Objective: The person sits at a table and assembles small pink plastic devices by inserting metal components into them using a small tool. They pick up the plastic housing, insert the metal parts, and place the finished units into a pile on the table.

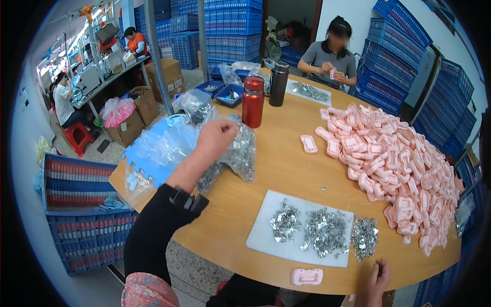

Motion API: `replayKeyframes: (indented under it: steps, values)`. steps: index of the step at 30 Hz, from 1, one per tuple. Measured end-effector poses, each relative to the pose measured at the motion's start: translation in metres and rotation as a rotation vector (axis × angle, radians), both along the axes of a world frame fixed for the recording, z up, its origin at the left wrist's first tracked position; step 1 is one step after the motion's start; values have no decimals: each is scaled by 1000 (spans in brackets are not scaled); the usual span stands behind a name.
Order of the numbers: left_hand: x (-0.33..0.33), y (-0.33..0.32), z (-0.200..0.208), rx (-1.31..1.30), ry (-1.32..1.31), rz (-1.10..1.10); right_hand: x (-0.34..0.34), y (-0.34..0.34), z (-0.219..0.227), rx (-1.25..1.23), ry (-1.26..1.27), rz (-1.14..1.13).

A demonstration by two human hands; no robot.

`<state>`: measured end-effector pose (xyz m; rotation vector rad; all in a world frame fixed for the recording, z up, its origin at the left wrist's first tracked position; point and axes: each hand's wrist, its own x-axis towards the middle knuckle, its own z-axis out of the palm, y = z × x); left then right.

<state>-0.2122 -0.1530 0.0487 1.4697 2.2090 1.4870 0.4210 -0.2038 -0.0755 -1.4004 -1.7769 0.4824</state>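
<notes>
My left hand (217, 138) is closed, its fingers curled at the top of a clear plastic bag (242, 156) full of small silvery metal pieces. Whether it grips the bag or a piece is hidden. By the table's near edge, my right hand (377, 280) is pinched, with a tiny dark bit showing at the fingertips. Just left of it lies a pink plastic shell (307, 277) with a rectangular recess. Small metal contact pieces (325, 231) are heaped on a white board (266, 240). Another heap of metal pieces (364, 238) sits beside the board's right edge.
A big pile of pink shells (399, 163) covers the table's right side. A red bottle (253, 102) and a black bottle (278, 84) stand beyond the bag. Across the table a person (333, 56) holds a pink shell. Blue crates (92, 233) are stacked at the left.
</notes>
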Motion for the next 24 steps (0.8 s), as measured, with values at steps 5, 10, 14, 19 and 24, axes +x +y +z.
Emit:
replayKeyframes:
  steps: [5, 10, 14, 19, 24]
  values:
    - [-86, 62, 15, -45, 178, 184, -1, -25, 15, -31, -349, -200]
    - [-129, 119, 17, -256, 354, 272, -19, -23, 16, -15, -414, -285]
    - [-160, 170, 15, -418, 594, 355, -23, -24, 15, -21, -416, -282]
    - [-212, 211, 17, -221, 697, 265, -24, -21, 13, 0, -462, -228]
    - [-209, 204, 37, 95, 664, 318, -16, -24, 7, -14, -426, -246]
